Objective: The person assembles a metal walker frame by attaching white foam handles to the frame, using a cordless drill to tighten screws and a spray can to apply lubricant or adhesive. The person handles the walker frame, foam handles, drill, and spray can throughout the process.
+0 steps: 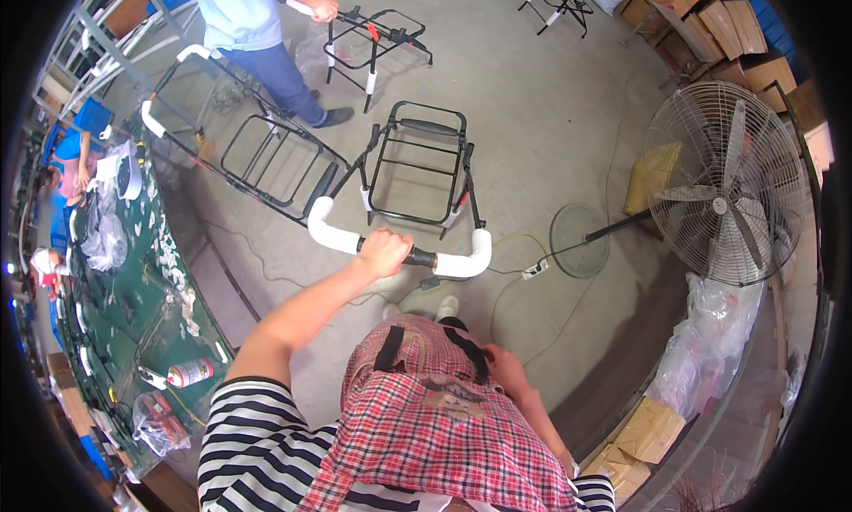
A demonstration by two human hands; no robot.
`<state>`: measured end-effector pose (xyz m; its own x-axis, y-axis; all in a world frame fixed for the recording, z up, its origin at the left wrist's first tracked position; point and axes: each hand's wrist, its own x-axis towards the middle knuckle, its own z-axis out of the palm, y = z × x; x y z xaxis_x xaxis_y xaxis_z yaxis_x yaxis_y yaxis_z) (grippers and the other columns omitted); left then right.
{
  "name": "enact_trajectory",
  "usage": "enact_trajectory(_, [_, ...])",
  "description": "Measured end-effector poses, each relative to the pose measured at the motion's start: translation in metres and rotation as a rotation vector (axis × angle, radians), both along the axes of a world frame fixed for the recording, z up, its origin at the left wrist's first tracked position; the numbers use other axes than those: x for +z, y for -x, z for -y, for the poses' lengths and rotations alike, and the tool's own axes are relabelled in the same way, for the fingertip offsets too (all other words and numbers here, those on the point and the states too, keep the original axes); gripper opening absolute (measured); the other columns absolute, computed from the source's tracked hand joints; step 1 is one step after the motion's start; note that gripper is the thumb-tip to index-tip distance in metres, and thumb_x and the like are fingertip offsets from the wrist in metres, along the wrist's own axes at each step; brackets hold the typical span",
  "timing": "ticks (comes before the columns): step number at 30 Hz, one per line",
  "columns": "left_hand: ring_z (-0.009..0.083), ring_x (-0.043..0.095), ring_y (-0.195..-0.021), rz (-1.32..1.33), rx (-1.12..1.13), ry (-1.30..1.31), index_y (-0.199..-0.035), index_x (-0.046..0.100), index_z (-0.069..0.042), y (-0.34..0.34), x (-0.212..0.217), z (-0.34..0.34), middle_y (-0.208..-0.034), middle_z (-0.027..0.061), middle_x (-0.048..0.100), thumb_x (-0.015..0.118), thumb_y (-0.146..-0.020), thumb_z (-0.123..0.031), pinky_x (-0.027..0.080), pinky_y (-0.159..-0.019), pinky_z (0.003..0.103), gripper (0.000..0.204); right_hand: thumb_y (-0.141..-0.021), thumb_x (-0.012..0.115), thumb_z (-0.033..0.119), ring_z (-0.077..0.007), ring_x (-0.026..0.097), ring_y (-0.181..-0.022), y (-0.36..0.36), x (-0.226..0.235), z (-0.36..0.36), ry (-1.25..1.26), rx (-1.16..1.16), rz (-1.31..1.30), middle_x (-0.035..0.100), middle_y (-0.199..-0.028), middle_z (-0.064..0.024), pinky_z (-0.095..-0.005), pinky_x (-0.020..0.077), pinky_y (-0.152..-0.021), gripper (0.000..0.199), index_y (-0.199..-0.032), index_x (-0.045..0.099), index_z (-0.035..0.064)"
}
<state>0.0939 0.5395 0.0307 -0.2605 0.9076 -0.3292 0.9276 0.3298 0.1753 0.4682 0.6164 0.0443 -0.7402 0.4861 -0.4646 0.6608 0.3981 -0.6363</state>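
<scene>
My left hand (385,252) is closed around the black middle of a curved handlebar. White wrapping (461,265) covers both bends of this bar, on either side of my fist. The bar belongs to a black tubular metal frame (419,179) with crossbars, which stands on the floor in front of me. My right hand (506,370) is at the right side of my red checked apron (444,423), beside a black strap; its fingers are partly hidden, and I cannot make out whether it holds anything.
At left, another black frame (266,157) with white-wrapped ends stands by a littered green worktable (164,334). Ahead, a person in light blue (244,24) holds a similar frame (382,42). A large fan (721,206) stands right; a cable and power strip (536,269) lie on the floor.
</scene>
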Motion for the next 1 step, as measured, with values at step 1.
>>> enact_trajectory(1, [0.0308, 0.067, -0.094, 0.102, 0.010, 0.155, -0.093, 0.061, -0.011, 0.0031, 0.0213, -0.0093, -0.093, 0.0143, 0.069, 0.073, -0.063, -0.013, 0.043, -0.103, 0.040, 0.033, -0.088, 0.060, 0.013, -0.0343, 0.069, -0.086, -0.0033, -0.0004, 0.0000, 0.006, -0.015, -0.007, 0.069, -0.093, -0.0181, -0.0398, 0.0544, -0.075, 0.024, -0.111, 0.065, 0.0063])
